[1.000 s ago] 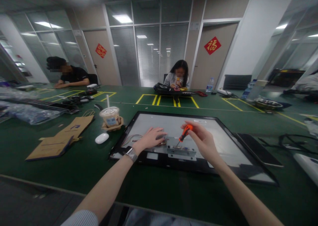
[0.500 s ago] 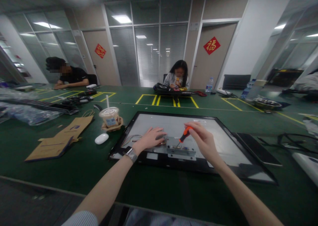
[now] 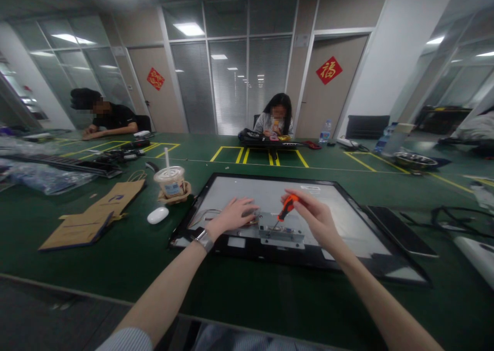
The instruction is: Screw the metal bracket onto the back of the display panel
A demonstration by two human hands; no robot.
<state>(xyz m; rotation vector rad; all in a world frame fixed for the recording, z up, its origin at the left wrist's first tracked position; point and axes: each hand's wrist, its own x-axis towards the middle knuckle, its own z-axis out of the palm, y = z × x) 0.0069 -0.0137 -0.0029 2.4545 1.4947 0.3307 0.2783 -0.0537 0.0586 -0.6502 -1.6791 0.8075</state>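
Note:
A large flat panel (image 3: 239,186) with a black frame and a pale grey back lies on the green table. Near its front edge is a metal bracket (image 3: 283,240) with small parts on it. My right hand (image 3: 311,212) grips an orange and black screwdriver (image 3: 287,207), its shaft slanting down and its tip at the bracket. My left hand (image 3: 237,214) rests on the panel just left of the bracket, fingers stretched out. Beside that hand run thin cables (image 3: 206,217) across the panel.
Left of the panel stand a drink cup (image 3: 170,181) in a cardboard holder, a white mouse (image 3: 158,215) and brown paper bags (image 3: 100,214). A dark flat slab (image 3: 399,230) and black cables (image 3: 459,217) lie to the right. Two people sit across the table (image 3: 127,284).
My right hand has shifted its fingers slightly on the screwdriver handle, and the handle appears turned a little. My left hand stays where it was.

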